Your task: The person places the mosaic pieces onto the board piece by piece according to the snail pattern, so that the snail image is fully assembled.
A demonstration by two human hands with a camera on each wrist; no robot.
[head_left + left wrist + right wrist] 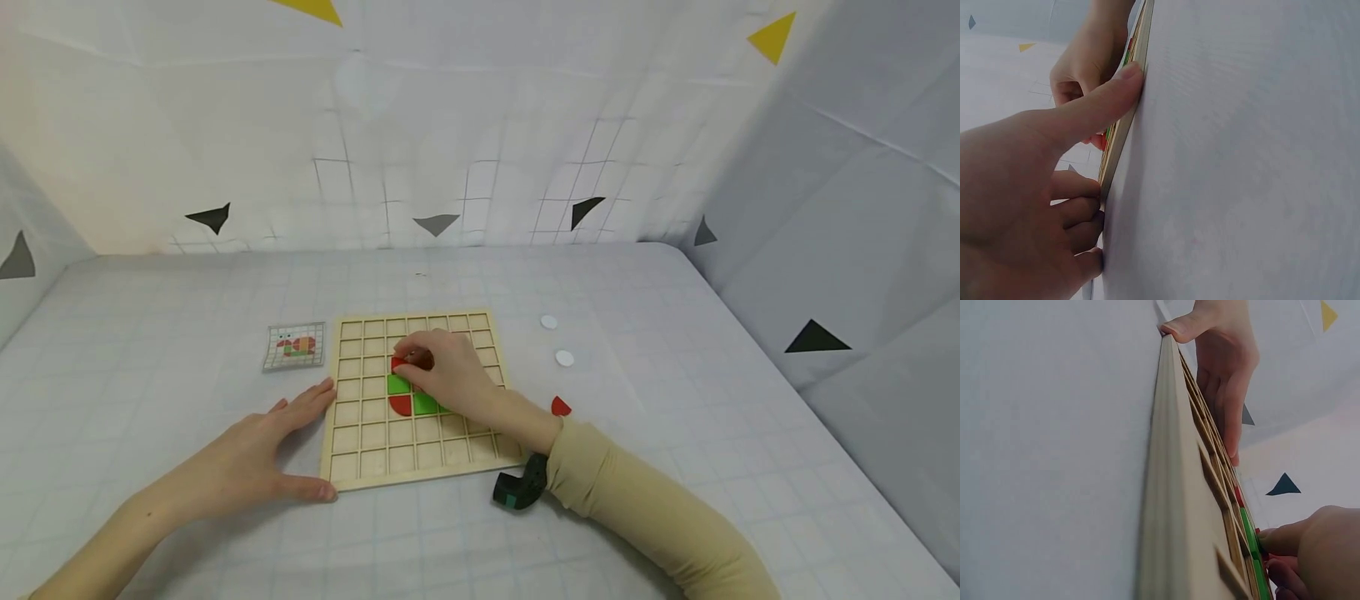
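A wooden grid board (373, 438) lies on the table, with green squares (425, 403) and a red rounded piece (402, 405) in its cells. Between thumb and fingertips, my right hand (459, 379) pinches a small red piece (397, 364) at the cell above the upper green square (398, 384). Part of the board is hidden beneath that hand. My left hand (251, 458) rests at the board's left side, its thumb and fingertips touching the edge. In the left wrist view, the left thumb (1100, 103) lies along the board's side.
Left of the board is a small picture card (294, 346) with a coloured pattern on a grid. Two white discs (549, 322) and a loose red piece (560, 407) lie to the right. A black device (522, 485) sits at my right wrist.
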